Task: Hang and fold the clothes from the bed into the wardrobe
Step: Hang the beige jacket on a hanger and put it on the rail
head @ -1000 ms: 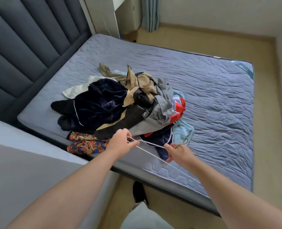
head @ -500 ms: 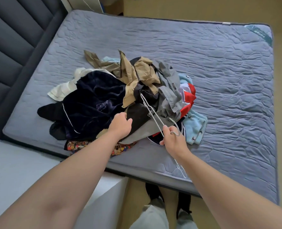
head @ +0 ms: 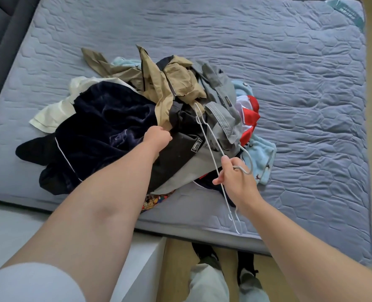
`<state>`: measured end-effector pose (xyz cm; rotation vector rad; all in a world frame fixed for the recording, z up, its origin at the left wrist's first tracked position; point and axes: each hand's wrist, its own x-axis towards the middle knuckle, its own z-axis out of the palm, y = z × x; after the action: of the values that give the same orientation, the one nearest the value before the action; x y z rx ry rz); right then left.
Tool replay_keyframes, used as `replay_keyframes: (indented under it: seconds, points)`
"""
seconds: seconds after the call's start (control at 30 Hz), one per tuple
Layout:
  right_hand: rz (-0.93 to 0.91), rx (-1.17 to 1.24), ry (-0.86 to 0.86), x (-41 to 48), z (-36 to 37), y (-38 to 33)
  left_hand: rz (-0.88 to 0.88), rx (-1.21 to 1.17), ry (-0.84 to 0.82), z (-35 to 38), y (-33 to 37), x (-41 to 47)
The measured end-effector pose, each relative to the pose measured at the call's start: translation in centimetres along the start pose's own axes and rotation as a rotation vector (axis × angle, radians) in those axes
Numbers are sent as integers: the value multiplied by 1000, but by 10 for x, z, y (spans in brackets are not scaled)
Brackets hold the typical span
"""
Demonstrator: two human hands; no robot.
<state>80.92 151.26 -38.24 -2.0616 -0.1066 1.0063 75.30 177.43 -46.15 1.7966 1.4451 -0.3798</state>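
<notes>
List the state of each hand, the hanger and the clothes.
Left hand, gripping cloth in the clothes pile.
Right hand, holding white wire hanger near its hook.
White wire hanger, bare, held over the pile.
Clothes pile, heaped unfolded on the mattress.

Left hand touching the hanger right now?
Apart. Head view: left hand grips into the clothes pile, dark fabric showing between it and the wire hanger, held only by the right hand.

Left grip (head: 158, 136) bunches cloth in clothes pile (head: 106, 127); right grip (head: 235, 179) holds white wire hangers (head: 212, 138) (hook rightward).
</notes>
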Motion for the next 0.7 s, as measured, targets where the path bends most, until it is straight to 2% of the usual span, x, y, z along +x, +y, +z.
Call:
replay_keyframes:
  seconds: [0.13,0.23,0.37,0.43,0.5,0.57,0.63,0.7]
  points:
    - [-25,16,-20,-2,3,-5,118,-178,89,9,-9,-23]
    - [-38,11,-18,-8,5,-12,122,-292,179,9,-3,-43]
    - [-53,23,-17,-20,2,-26,-86,-758,230,-5,16,-74]
    - [-63,10,-19,-29,-3,-34,-193,-875,195,-15,20,-93]
    - [-79,-9,-30,-39,-9,-40,-280,-825,153,-27,23,-113]
    - [-92,27,-42,-50,-17,-44,-293,-768,93,-36,25,-128]
    - [-110,69,-49,-61,-26,-48,-262,-728,64,-43,29,-144]
    - [-141,88,-59,-72,-36,-51,-154,-647,154,-48,34,-161]
